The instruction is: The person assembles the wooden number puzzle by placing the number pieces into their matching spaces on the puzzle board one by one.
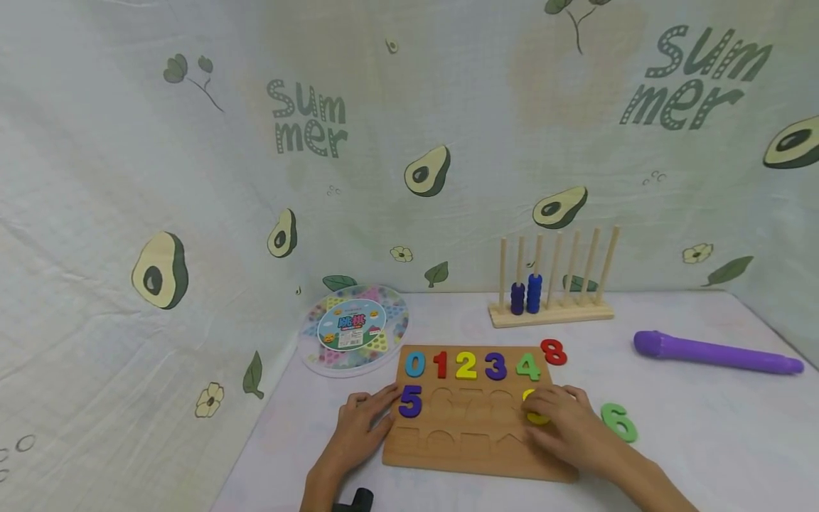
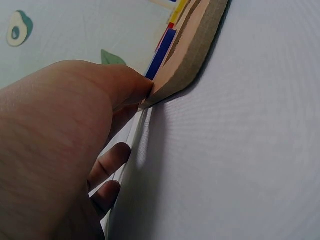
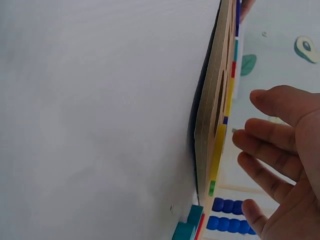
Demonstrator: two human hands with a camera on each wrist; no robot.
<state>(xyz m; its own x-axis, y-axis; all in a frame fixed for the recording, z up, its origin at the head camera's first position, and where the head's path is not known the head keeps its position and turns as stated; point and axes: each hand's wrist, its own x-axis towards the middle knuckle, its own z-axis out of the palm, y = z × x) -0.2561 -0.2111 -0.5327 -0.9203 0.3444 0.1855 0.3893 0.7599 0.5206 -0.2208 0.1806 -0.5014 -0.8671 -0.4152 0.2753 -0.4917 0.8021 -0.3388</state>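
Left hand: left hand point(image 1: 361, 427) laid at board's left edge; fingers relaxed, edge touched but not seen gripped.
Right hand: right hand point(image 1: 572, 430) held over board's right side; fingers point(image 3: 265, 150) spread and slightly bent, seen apart from yellow piece in right wrist view; nothing held.
Yellow piece: yellow piece point(image 1: 537, 418) located at right end of board's middle row, partly hidden by right hand; full seating in recess cannot be told.
Board: board point(image 1: 473, 423) laid flat on counter point(image 1: 704, 441), three rows of recesses.
Top row: filled left to right by blue 0 point(image 1: 408, 366), red 1 point(image 1: 441, 365), yellow 2 point(image 1: 468, 368), purple 3 point(image 1: 496, 366), green 4 point(image 1: 531, 368).
Middle row: purple 5 point(image 1: 412, 405) placed at left end; bare recess outlines seen between it and yellow piece.
Bottom row: bare recess outlines seen, right end covered by hand.
Loose: red 8 point(image 1: 554, 352) left at board's top right corner, contact unclear; green 6 point(image 1: 616, 419) left on counter, right of board.
Abacus: abacus point(image 1: 576, 313) stood behind board; purple beads point(image 1: 517, 299) threaded on second peg from left, blue beads point(image 1: 534, 294) on third.
Game case: round game case point(image 1: 313, 361) laid behind board's left corner; coloured star board seen inside, label on top.
Stick: purple stick point(image 1: 716, 352) laid at right.
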